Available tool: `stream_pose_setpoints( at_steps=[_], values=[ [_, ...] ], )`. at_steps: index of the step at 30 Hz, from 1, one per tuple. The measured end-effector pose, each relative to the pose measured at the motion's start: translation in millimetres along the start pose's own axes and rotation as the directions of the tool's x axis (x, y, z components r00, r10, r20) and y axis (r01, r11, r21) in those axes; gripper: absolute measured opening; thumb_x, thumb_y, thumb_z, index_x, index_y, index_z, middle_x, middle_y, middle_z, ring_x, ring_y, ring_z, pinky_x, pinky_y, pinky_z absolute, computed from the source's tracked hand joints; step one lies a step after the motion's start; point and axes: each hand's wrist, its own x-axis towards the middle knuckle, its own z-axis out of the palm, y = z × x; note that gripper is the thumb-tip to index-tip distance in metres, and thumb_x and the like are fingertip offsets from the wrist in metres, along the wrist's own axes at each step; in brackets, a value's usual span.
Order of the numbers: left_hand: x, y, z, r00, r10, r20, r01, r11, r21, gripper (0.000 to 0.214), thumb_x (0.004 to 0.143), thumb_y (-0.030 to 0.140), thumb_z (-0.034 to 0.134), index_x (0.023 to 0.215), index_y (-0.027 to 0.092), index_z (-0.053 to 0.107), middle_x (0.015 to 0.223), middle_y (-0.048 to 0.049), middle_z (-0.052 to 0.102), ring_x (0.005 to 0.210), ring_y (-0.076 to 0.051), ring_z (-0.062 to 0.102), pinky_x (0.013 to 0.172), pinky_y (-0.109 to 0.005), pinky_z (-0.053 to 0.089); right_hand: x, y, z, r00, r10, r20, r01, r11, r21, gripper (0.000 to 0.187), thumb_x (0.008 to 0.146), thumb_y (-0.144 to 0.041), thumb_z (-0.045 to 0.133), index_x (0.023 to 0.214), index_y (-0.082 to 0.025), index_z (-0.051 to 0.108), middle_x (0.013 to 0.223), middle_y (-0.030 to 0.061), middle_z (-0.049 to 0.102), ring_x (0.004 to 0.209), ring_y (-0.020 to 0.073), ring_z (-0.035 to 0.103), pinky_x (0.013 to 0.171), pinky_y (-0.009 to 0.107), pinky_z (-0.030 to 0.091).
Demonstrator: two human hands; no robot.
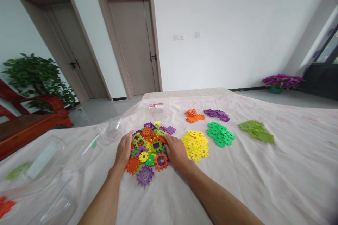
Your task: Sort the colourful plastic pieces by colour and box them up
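Note:
A mixed heap of coloured plastic building pieces [149, 146] lies on the white cloth [237, 182]. My left hand [123, 151] rests against the heap's left side, fingers stretched flat along it. On the right side, my right hand [175, 151] lies with fingers spread on the pieces. Neither hand has lifted a piece. To the right lie sorted piles: yellow [196, 144], dark green [220, 134], light green [256, 130], orange [193, 115] and purple [216, 114].
Clear plastic containers [52, 168] lie at the left of the cloth, one near the heap [111, 129]. A small red-and-white card [156, 105] lies at the far edge. Beyond are a red wooden chair [29, 119], a green plant [37, 77], doors and purple flowers [282, 81].

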Motion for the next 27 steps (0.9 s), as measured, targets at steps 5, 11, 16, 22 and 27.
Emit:
stream_pose_setpoints(
  at_steps=[5,11,16,22,27],
  values=[
    [3,-5,2.3,1.0,0.013,-0.007,-0.013,1.0,0.002,0.054,0.099,0.051,0.03,0.13,0.018,0.061,0.138,-0.0083,0.06,0.132,-0.02,0.051,0.117,-0.036,0.034,-1,-1,-2,1.0,-0.009,-0.001,0.009,1.0,0.0,0.037,0.096,-0.024,0.047,0.132,-0.024,0.056,0.127,0.0071,0.065,0.116,0.0235,0.058,0.099,0.035,0.041],
    [6,-11,5.0,1.0,0.003,0.005,-0.003,1.0,0.018,0.055,0.099,0.051,0.03,0.129,0.018,0.062,0.137,-0.0087,0.062,0.131,-0.02,0.053,0.116,-0.036,0.036,0,-2,-5,1.0,-0.005,0.012,0.006,1.0,-0.011,0.037,0.096,-0.022,0.046,0.131,-0.024,0.057,0.127,0.0082,0.065,0.116,0.0235,0.058,0.099,0.036,0.041],
    [6,-13,5.4,1.0,-0.005,0.006,0.005,0.999,0.038,0.055,0.098,0.052,0.03,0.127,0.019,0.063,0.136,-0.008,0.063,0.13,-0.021,0.054,0.115,-0.037,0.037,0,-3,-6,1.0,-0.006,0.018,0.006,1.0,-0.005,0.035,0.097,-0.023,0.047,0.13,-0.025,0.058,0.125,0.0076,0.066,0.114,0.0233,0.059,0.098,0.035,0.041],
    [5,-14,4.5,1.0,0.003,0.007,-0.003,0.998,0.06,0.055,0.098,0.054,0.031,0.127,0.019,0.063,0.136,-0.0078,0.062,0.13,-0.021,0.054,0.116,-0.037,0.036,-1,-1,-8,1.0,-0.023,0.013,0.024,0.999,-0.035,0.028,0.097,-0.028,0.051,0.12,-0.028,0.065,0.117,0.0055,0.069,0.108,0.0226,0.061,0.092,0.033,0.041],
    [5,-14,5.0,1.0,-0.001,0.007,0.0,0.997,0.077,0.054,0.098,0.054,0.032,0.126,0.02,0.063,0.136,-0.0079,0.062,0.13,-0.021,0.054,0.116,-0.036,0.037,0,-1,-11,1.0,-0.018,0.016,0.019,0.996,-0.092,0.022,0.098,-0.033,0.052,0.108,-0.03,0.071,0.104,0.0042,0.072,0.098,0.0213,0.062,0.084,0.032,0.04]
  ],
)
